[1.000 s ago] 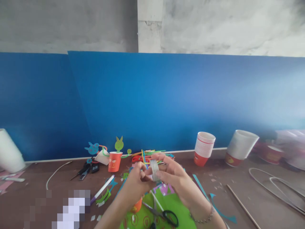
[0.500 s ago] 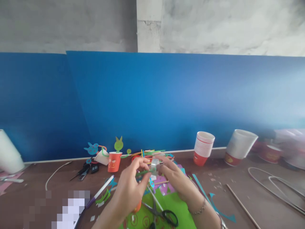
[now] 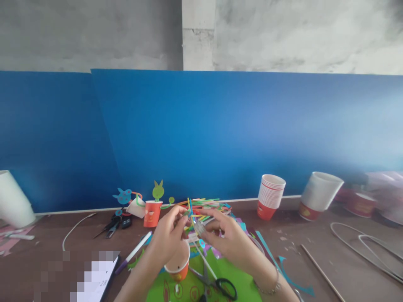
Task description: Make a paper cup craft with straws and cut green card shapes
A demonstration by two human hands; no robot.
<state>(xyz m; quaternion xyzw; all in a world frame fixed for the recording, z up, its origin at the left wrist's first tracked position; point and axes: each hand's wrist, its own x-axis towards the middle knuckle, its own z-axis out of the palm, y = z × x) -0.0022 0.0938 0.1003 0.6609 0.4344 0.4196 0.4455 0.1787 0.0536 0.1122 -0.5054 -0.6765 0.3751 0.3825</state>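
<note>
My left hand [image 3: 171, 228] is closed in a pinch, with a bit of a thin green piece [image 3: 186, 213] showing at its fingertips. Its exact kind is mostly hidden. Just to the right, my right hand [image 3: 222, 230] grips what looks like a small roll of clear tape [image 3: 199, 227] between thumb and fingers. A paper cup [image 3: 179, 268] with a dark spot on its base stands below my left hand. Under both hands lies green paper [image 3: 233, 274] with red outlines drawn on it, and black-handled scissors [image 3: 225, 289] rest on top.
Colored straws [image 3: 208, 202] lie in a pile behind my hands. A red cup with a green rabbit figure [image 3: 158, 191] stands left of them, beside a tipped cup [image 3: 136, 207]. Stacked paper cups [image 3: 271, 193] stand at right. A marker [image 3: 134, 253] and a phone [image 3: 102, 281] lie left.
My hands have drawn slightly apart, and the clear roll has moved down and left with my right hand. More of the cup beneath my left hand shows.
</note>
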